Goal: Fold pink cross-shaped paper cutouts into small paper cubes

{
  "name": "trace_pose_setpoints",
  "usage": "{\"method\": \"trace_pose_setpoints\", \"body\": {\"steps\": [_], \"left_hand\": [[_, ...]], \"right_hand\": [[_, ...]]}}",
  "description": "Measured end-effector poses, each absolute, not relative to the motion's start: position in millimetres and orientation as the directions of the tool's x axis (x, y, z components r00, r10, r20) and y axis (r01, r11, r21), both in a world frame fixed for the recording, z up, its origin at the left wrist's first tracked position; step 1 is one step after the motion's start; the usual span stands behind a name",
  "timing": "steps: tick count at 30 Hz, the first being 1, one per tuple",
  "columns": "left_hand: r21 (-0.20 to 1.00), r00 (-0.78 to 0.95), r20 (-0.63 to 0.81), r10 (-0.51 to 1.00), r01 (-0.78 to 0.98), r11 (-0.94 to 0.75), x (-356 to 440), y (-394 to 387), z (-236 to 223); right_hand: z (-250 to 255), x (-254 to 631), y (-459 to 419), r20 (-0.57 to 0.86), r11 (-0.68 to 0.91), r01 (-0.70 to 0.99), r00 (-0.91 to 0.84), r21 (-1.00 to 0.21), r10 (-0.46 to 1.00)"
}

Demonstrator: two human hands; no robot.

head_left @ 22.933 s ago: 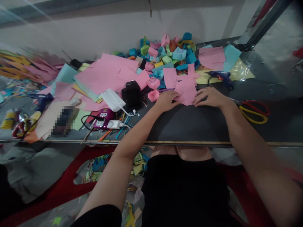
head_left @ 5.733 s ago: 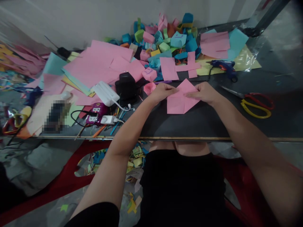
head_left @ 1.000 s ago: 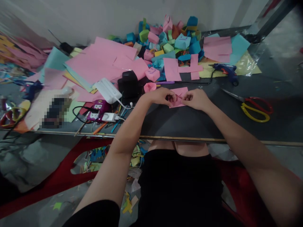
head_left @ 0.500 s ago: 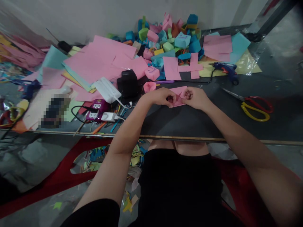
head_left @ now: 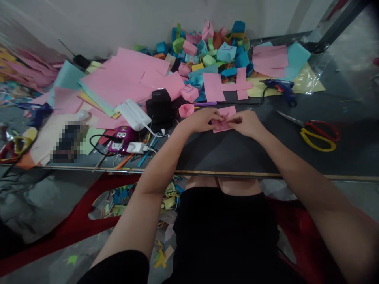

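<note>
Two hands are on one small folded piece of pink paper in the head view, and it lies low on the dark grey tabletop again: half a second ago I had it lifted a little between my fingers, and now I have pressed it back down, so I judge a fresh fold is being creased flat. Compared with a few seconds back, when the sheet was a broad pink shape, it is much smaller and thicker, which tells me the folding is well along. My left hand lies palm down with fingers pinching the paper's left edge; my right hand mirrors it, fingertips closed on the right edge, so both hands hold the paper. Both forearms run straight out from my body and converge at the paper, wrists low over the table. Just beyond my left hand sits a small pink paper cup shape, and the red and yellow scissors lie well apart to my right.
</note>
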State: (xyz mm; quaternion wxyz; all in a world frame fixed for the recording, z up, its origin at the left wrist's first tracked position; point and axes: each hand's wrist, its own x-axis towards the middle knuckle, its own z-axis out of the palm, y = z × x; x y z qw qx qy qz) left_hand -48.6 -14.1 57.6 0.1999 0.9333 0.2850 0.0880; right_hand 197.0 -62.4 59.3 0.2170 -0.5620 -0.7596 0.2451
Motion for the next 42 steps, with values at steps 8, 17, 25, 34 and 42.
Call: {"method": "trace_pose_setpoints", "body": {"steps": [8, 17, 25, 34, 42], "left_hand": [[0.390, 0.793, 0.039, 0.608, 0.548, -0.740, -44.0, -18.3, 62.2], [0.460, 0.789, 0.022, 0.614, 0.537, -0.707, -52.2, -13.4, 64.8], [0.518, 0.785, -0.022, 0.620, 0.539, -0.664, -55.1, -12.0, 67.5], [0.516, 0.828, 0.010, 0.560, 0.475, -0.712, -55.7, -6.8, 62.5], [0.502, 0.779, 0.031, 0.626, 0.530, -0.684, -51.6, -11.4, 61.9]], "right_hand": [[59.8, 202.7, -61.2, 0.119, 0.361, 0.739, -0.360, -0.568, 0.925], [59.6, 198.7, -65.3, 0.122, 0.356, 0.759, -0.348, -0.545, 0.929], [58.8, 197.7, -66.6, 0.143, 0.300, 0.757, -0.267, -0.580, 0.953], [59.3, 188.3, -68.5, 0.085, 0.207, 0.762, -0.198, -0.614, 0.977], [62.2, 187.1, -66.6, 0.009, 0.157, 0.780, -0.190, -0.605, 0.982]]}}
